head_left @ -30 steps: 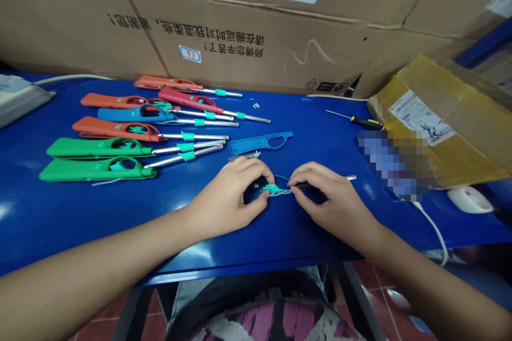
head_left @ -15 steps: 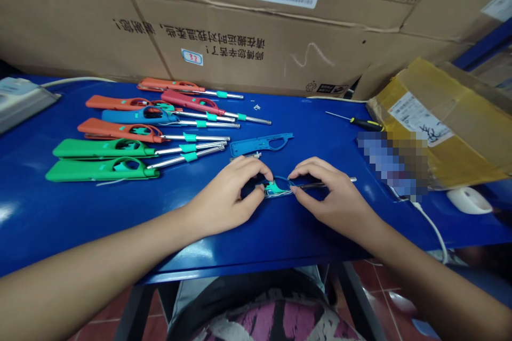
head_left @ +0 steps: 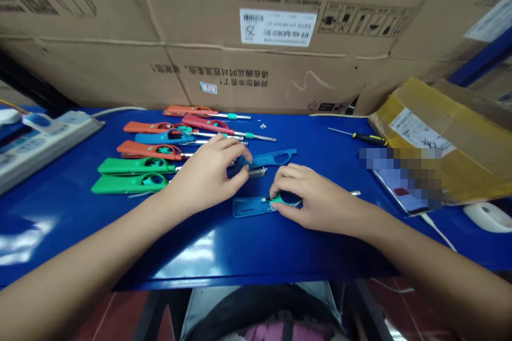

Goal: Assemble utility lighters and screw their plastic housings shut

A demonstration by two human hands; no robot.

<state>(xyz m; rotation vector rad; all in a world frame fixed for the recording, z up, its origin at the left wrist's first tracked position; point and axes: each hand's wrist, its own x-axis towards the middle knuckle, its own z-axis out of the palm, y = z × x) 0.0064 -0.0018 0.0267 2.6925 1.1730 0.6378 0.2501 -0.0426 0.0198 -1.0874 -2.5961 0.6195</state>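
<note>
An opened blue gas lighter half (head_left: 252, 208) lies in front of me, with a green trigger (head_left: 279, 200), thin wires and a metal tube. My right hand (head_left: 314, 197) pinches it around the trigger and covers its middle; the tube tip pokes out on the right. Fingers curved and apart, my left hand (head_left: 216, 170) hovers beside a small clear fuel tank (head_left: 257, 172), its thumb close to the tank's left end. Just behind the tank lies the loose blue cover half (head_left: 274, 158).
Several assembled lighters, including a green one (head_left: 128, 183), lie at left. Small screws (head_left: 263, 126) are behind the cover. A screwdriver (head_left: 370, 139), phone (head_left: 400, 186), mouse (head_left: 488, 217) and yellow-taped box (head_left: 432, 133) stand right. A power strip (head_left: 52, 144) is far left; a large carton (head_left: 220, 58) backs the table.
My left hand has let go of the lighter half and moved up and left toward the tank. My right hand has shifted left onto the trigger. The camera view has tilted up.
</note>
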